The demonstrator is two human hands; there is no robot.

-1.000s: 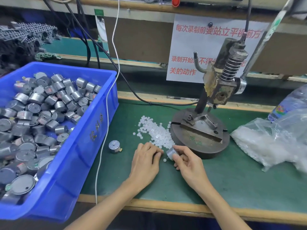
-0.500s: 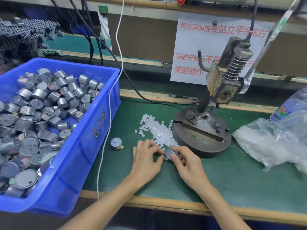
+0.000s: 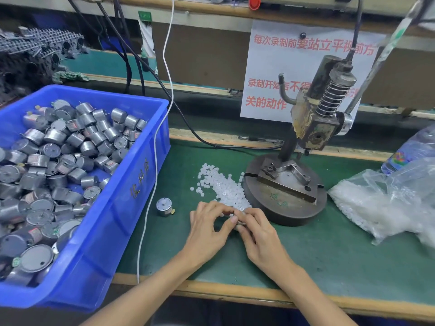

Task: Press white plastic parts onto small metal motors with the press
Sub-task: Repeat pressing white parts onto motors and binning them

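Holding a motor (image 3: 240,223) low over the green surface (image 3: 329,255): right hand (image 3: 259,234) curls its fingers (image 3: 249,214) round it, left hand (image 3: 209,229) pinches thumb and forefinger onto it from the left; whether a white part sits between them, cannot tell. Motor mostly hidden, shaft axis unreadable. Pile of white parts (image 3: 223,189) just beyond the fingertips. Press (image 3: 286,196) lies ahead and to the right, just beside the right hand, farther from the left. Judgement: right hand is better placed to carry the motor there. Loose motor (image 3: 164,206) sits near the blue bin (image 3: 131,208)
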